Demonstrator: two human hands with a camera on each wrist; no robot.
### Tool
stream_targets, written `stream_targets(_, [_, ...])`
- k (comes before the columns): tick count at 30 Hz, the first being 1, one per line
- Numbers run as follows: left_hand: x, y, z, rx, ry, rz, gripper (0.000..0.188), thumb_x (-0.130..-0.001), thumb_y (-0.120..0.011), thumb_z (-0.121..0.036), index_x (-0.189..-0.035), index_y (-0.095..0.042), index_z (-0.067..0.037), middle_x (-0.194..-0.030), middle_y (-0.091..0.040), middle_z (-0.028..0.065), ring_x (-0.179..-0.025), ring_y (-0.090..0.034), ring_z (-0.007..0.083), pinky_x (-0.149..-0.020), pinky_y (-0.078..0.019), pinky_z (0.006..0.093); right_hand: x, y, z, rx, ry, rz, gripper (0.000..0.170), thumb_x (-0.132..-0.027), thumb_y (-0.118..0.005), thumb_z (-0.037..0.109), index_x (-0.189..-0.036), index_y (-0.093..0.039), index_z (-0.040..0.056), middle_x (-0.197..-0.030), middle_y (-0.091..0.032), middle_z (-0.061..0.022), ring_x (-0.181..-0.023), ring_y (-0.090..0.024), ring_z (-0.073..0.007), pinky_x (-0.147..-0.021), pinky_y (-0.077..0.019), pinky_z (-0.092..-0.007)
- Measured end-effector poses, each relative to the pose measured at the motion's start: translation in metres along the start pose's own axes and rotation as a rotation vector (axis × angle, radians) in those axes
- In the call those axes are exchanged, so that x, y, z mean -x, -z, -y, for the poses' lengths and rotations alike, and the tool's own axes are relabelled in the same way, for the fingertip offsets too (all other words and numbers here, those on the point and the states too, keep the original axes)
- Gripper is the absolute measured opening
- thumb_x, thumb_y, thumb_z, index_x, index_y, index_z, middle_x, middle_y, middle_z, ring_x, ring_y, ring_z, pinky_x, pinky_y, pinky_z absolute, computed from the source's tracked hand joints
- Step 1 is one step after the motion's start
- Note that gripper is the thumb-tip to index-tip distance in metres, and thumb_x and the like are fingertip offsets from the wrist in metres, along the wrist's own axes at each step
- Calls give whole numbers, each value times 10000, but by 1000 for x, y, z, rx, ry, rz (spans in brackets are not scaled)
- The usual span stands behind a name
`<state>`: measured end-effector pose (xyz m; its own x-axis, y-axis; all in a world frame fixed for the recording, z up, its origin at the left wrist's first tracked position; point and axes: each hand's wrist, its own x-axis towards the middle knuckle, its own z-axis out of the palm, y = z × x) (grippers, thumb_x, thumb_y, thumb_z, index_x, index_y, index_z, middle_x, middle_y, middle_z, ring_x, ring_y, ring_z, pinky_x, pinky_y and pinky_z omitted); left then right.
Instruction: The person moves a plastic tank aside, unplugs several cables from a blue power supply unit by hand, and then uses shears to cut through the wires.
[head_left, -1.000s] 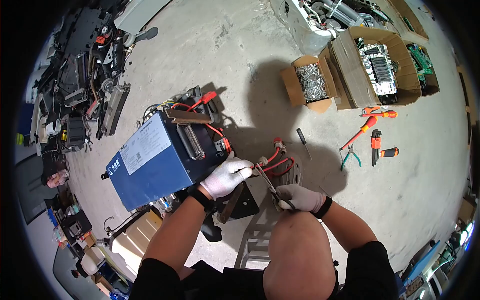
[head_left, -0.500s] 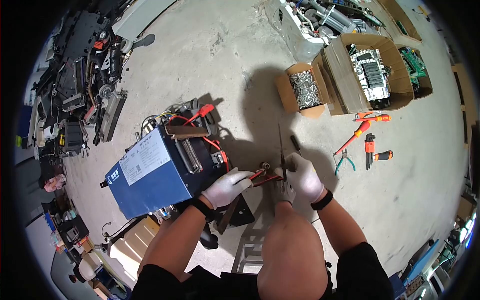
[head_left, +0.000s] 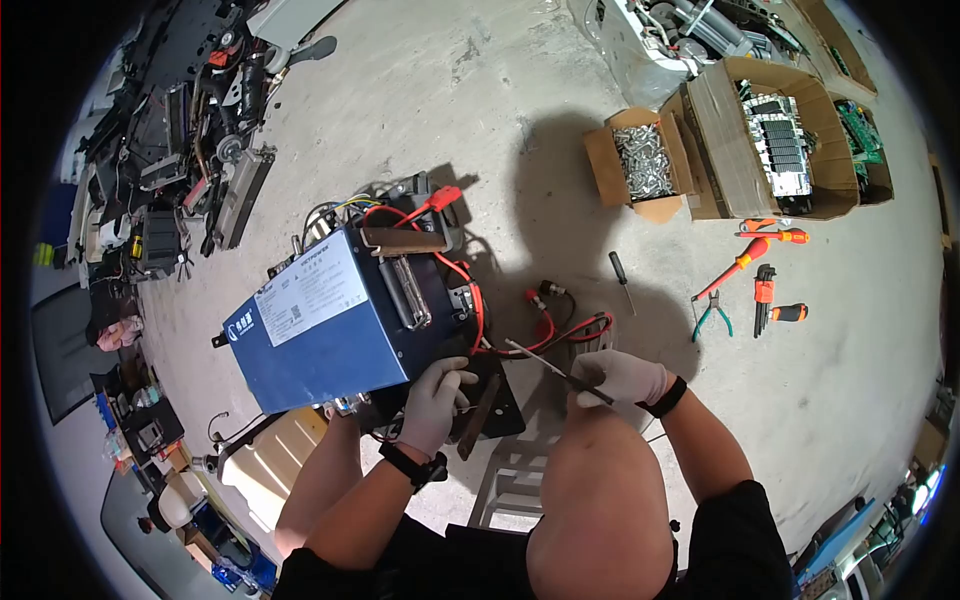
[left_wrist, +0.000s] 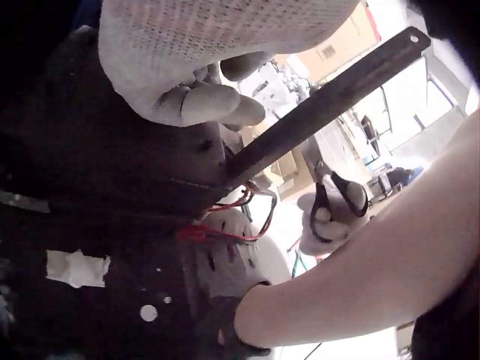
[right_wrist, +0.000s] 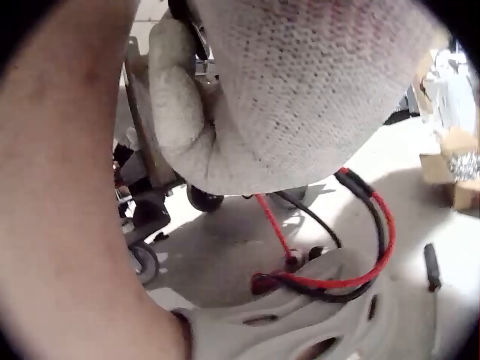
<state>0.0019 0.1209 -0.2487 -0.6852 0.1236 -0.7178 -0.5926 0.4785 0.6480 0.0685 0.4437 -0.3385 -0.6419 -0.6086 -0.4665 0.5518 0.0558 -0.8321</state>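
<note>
In the head view, a pair of scissors (head_left: 548,364) points up and left in my gloved right hand (head_left: 622,379); its black handles (left_wrist: 321,206) show in the left wrist view. Red and black cable (head_left: 607,320) loops just beyond the blades, over the shoe. By the lower right corner of the blue metal case (head_left: 310,320), my gloved left hand (head_left: 432,400) has its fingers loosely bent beside a black plate, with nothing visible between them. A dark flat bar (head_left: 478,415) sticks out next to it. The white label on the case faces up.
On the floor to the right are a small screwdriver (head_left: 621,272), cutters (head_left: 712,316) and red-handled tools (head_left: 752,255). Cartons farther back hold screws (head_left: 643,160) and circuit boards (head_left: 778,145). Scrap parts (head_left: 190,150) lie far left; a stool (head_left: 510,485) stands below.
My left hand has let go of the red and black cable and drawn back left to the case's corner. The right hand has lowered, the scissors swinging from upright to pointing left.
</note>
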Motion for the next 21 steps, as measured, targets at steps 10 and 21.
stream_targets(10, [-9,1,-6,-997,-807,-152,328,-891,-582,-132,-1207,-661,-91,-1213,-653,87,-1135,-586,274,-971,-474,416,-22,5,3,-13,-202,151,559,-898,-677,583,-806,-626,35,-679,-575,-7,-628,-572,-105,-571,-447,-279])
stream_targets(21, [-22,4,25,-952,-816,-135,456,-882,-554,-142,-1324,-564,-29,-1427,-509,157,-1320,-468,349,-1122,-382,460,-19,5,-8,-7,-187,153,563,-909,-667,579,-777,-625,33,-687,-589,-12,-605,-559,-121,-565,-436,-297])
